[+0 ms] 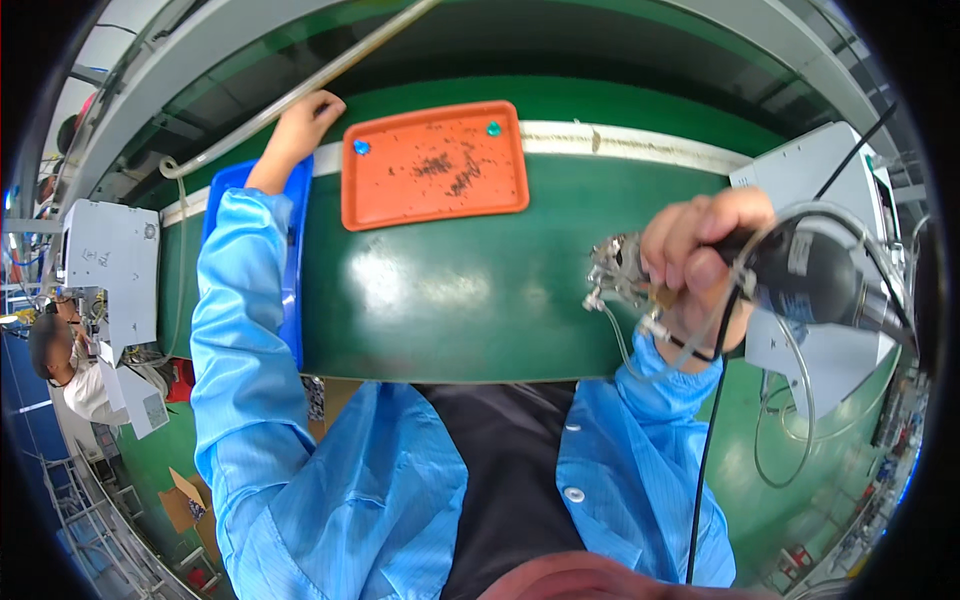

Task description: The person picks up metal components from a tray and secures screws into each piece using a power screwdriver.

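My right hand (695,262) is wrapped round a black power screwdriver (805,268) with a metal nose assembly (616,268), held over the right side of the green work surface. A clear hose and a black cable run from the tool. My left hand (303,128) reaches to the far left, its fingers bent together beyond a blue tray (296,215); whatever they hold, if anything, is hidden. Beside that hand lies an orange tray (430,205) with many small dark pieces, probably screws, a blue piece (361,148) and a green piece (494,129).
A white strip (640,143) runs along the far side of the green work surface (470,320). A pale pole (300,92) slants across at upper left. Grey machine housings stand at left (110,270) and right (820,190). A co-worker (85,375) sits at far left.
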A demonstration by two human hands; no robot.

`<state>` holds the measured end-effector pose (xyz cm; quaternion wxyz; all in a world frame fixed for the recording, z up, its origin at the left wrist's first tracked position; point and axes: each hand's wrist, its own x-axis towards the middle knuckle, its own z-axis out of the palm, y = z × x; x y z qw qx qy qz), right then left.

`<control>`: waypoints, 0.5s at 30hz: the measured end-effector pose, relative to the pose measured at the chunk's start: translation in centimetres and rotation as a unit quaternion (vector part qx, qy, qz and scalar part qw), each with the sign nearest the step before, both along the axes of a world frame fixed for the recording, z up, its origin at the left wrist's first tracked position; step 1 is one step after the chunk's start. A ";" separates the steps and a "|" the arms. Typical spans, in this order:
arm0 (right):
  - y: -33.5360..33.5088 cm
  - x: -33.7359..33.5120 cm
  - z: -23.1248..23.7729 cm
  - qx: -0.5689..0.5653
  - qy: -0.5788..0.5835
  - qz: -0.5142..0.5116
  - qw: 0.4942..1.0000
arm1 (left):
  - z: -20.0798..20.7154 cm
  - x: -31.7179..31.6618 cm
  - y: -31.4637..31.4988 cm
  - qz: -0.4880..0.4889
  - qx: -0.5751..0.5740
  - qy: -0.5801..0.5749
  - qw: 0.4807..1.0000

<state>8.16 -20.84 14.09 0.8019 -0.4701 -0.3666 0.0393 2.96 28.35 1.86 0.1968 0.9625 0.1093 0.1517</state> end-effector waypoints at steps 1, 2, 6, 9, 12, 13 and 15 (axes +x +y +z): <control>0.1 0.1 0.2 -0.010 0.000 -0.017 1.000 | 1.1 -0.2 -1.6 0.019 -0.026 0.012 0.999; 0.1 0.3 0.2 -0.009 -0.028 -0.007 1.000 | 1.2 -0.8 -2.1 0.010 -0.029 -0.013 0.999; -0.6 0.7 0.7 -0.016 -0.125 -0.094 0.988 | 3.1 -2.6 -9.2 0.008 -0.163 -0.084 0.983; -0.7 -0.1 0.1 0.041 -0.176 -0.179 0.967 | 4.7 -7.1 -18.2 -0.063 -0.203 -0.125 0.969; -0.7 -2.0 -0.4 0.127 -0.207 -0.249 0.938 | 2.5 -10.7 -25.1 -0.094 -0.210 -0.129 0.965; -0.5 -2.4 -1.2 0.138 -0.262 -0.304 0.906 | 1.6 -11.5 -26.0 -0.084 -0.245 -0.115 0.959; -0.8 -3.8 -2.4 0.197 -0.400 -0.407 0.797 | 0.7 -12.0 -26.9 -0.049 -0.230 -0.109 0.966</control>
